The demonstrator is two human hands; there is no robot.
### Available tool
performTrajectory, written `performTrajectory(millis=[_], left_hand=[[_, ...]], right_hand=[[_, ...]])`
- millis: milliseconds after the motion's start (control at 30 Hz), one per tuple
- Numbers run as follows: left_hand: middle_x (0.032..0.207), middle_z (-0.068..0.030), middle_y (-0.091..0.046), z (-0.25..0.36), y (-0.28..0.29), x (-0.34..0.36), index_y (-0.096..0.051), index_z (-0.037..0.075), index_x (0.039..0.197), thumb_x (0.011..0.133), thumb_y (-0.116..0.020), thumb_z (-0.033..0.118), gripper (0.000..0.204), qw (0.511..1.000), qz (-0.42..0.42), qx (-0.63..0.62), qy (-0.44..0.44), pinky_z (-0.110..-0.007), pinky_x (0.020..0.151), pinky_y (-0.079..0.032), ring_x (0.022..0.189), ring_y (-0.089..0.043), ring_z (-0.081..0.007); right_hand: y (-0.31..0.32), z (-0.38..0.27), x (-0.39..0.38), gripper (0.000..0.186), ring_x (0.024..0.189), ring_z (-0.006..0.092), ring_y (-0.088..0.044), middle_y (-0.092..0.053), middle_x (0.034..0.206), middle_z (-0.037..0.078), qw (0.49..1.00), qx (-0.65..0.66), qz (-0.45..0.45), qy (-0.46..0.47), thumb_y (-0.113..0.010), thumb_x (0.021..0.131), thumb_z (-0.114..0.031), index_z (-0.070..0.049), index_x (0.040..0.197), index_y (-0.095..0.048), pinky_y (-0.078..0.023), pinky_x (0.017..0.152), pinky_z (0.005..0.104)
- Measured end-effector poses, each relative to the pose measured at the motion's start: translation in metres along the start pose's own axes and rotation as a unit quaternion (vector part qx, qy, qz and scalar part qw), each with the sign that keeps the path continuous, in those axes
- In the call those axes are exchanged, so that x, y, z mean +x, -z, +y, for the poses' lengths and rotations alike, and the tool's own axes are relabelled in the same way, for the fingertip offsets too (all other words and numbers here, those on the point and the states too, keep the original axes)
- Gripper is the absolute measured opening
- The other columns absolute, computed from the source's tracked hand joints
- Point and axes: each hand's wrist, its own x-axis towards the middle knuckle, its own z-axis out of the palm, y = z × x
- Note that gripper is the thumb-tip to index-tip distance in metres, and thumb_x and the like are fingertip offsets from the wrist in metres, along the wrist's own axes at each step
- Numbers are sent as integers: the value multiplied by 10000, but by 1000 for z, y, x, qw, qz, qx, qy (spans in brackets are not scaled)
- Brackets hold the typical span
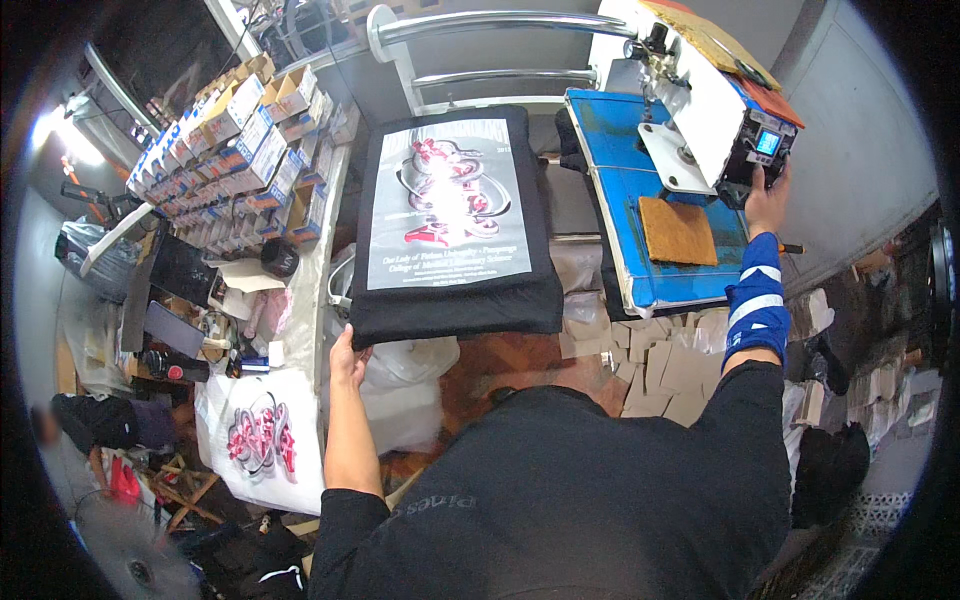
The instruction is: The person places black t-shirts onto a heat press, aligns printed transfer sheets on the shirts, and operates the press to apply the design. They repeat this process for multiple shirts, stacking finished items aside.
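Observation:
A black shirt (455, 312) lies flat on a platen, with a grey, red and white printed sheet (400, 235) on its front. At the shirt's near left corner, my left hand (346, 362) grips the edge, fingers partly hidden beneath it. My right hand (768, 203) reaches to the heat press's control box (757, 150), fingers stretched out against its front below a small lit screen. Beside the shirt, the second platen (625, 250) has a blue cover. An orange-brown pad (678, 231) rests on it, near the press's white metal plate (677, 160).
Rows of cardboard boxes (235, 130) stand on the left table. A white sheet with a red print (262, 440) hangs off its near end. Chrome rails (500, 27) cross behind the platens. Cut card pieces (665, 375) cover the floor at right. A person (130, 422) is at lower left.

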Motion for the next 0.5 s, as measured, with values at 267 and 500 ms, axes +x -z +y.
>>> performTrajectory(millis=[267, 500], left_hand=[[906, 16, -657, 3, -1, -11, -645, 125, 1083, 1004, -650, 268, 163, 997, 53, 47, -37, -321, 734, -488, 781, -608, -129], [890, 30, -641, 7, 2, -19, -634, 117, 1114, 1007, -646, 239, 164, 996, 55, 51, -48, -288, 720, -501, 728, -579, -101]], right_hand=[[-6, -92, -22, 362, 1113, 366, -609, -655, 1149, 203, 958, -148, 28, 243, -696, 947, -260, 0, 1197, -663, -493, 972, 449], [-27, -106, -8, 112, 873, 355, -660, -659, 933, 144, 959, -198, 132, 152, -711, 916, -128, -39, 967, -666, -550, 740, 436]])
